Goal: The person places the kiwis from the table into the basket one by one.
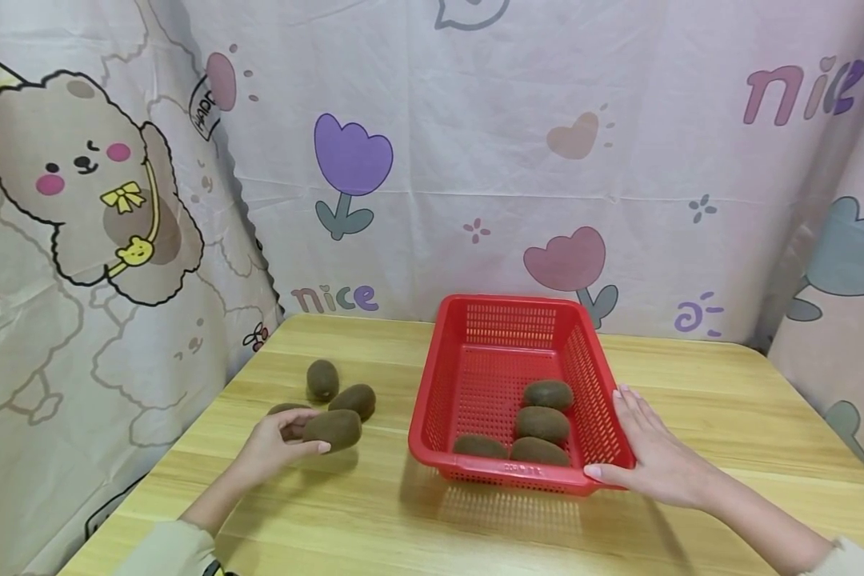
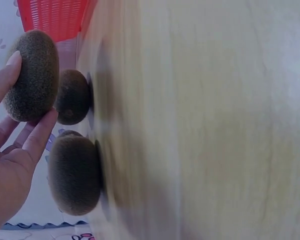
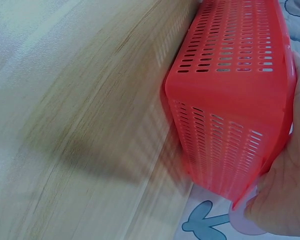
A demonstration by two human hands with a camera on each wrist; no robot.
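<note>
My left hand (image 1: pixel 277 444) holds a brown fuzzy kiwi (image 1: pixel 337 430) between thumb and fingers, above the table at the left. The left wrist view shows this kiwi (image 2: pixel 37 75) up close, with the thumb on one side. Two more kiwis (image 1: pixel 322 379) lie just behind it, and another (image 1: pixel 288 408) is partly hidden by the hand. My right hand (image 1: pixel 662 460) grips the near right corner of a red plastic basket (image 1: pixel 432 400), thumb over the front rim and fingers along the outer right side. Several kiwis (image 1: pixel 542 424) lie in the basket's near part.
The basket, with its slotted walls (image 3: pixel 220 135), stands on a light wooden table (image 1: pixel 374 520). A printed cloth (image 1: pixel 461 160) hangs behind the table and along both sides. Bare tabletop shows between the loose kiwis and the basket.
</note>
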